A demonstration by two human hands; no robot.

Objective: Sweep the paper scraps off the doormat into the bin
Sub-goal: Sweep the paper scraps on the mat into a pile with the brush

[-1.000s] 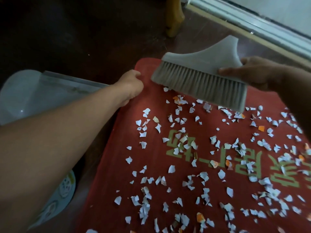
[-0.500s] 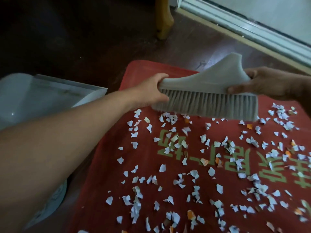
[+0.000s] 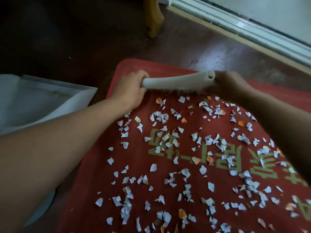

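Brush [image 3: 176, 80] is dropping from its raised, bristles-showing tilt onto the mat's far edge; the left hand [image 3: 133, 86] is leaving the mat corner for the brush's end.
Nearest, scraps [image 3: 168, 165] are lying loose all over the red mat [image 3: 94, 174], small torn bits, mostly white, a few orange, partly hiding the green lettering; none are gathered yet; beyond them the brush is resting bristles-down just behind the farthest scraps, probably so one pull catches the lot; left fingers are curling round its left end, while the right hand [image 3: 230, 83], blurred, is gripping the handle end, likely for even pressure; the white bin [image 3: 42, 98] is waiting open just beside the mat's left edge, presumably to receive them; farther off, a chair leg [image 3: 153, 19] and door track [image 3: 235, 26] are standing.
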